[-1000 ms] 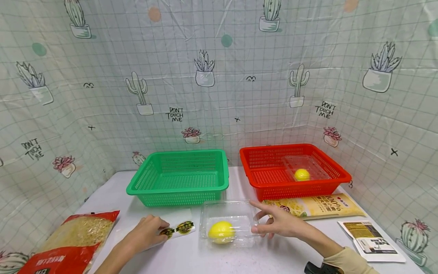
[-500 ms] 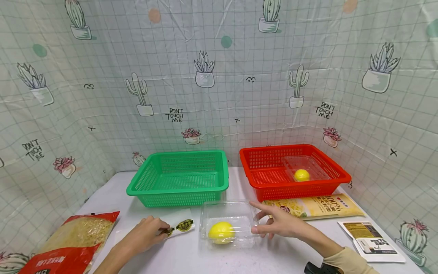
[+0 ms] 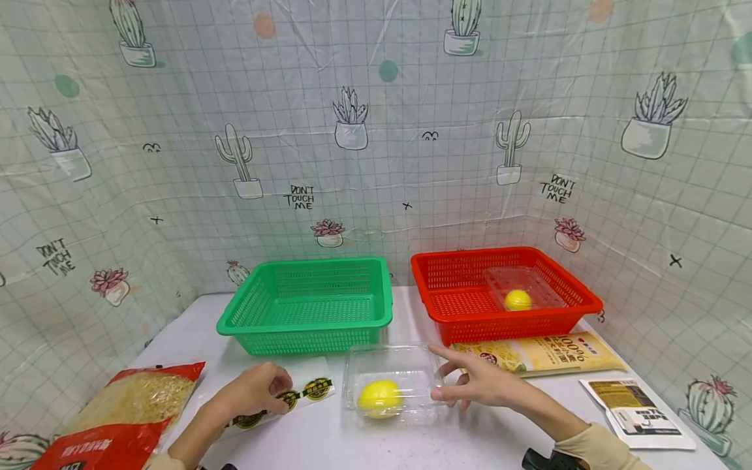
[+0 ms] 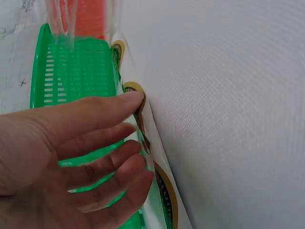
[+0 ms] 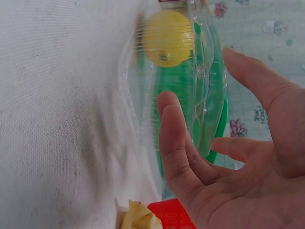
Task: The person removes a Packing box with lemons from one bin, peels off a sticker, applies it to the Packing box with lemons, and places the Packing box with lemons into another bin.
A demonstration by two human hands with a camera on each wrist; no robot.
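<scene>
The left hand [image 3: 255, 391] has shifted over the sticker strip [image 3: 317, 389] since half a second ago: the strip, bent then, now lies flatter, and more round labels show on the near side. Its fingers are loosely bent at the strip's edge; whether they pinch a label cannot be told. The right hand [image 3: 478, 378], unchanged, spreads relaxed fingers about the right end of the clear box [image 3: 405, 365], apparently steadying it, with the lemon [image 3: 380, 398] inside. Strip and box remain apart, so labelling, if intended, seems still at the peeling stage. Behind, the green basket's [image 3: 305, 325] front wall stands close to the box; the red basket [image 3: 517, 314] and yellow packet [image 3: 546, 356] bound the right hand. Bare table [image 3: 411, 447] lies in front of the box, offering the freest room.
</scene>
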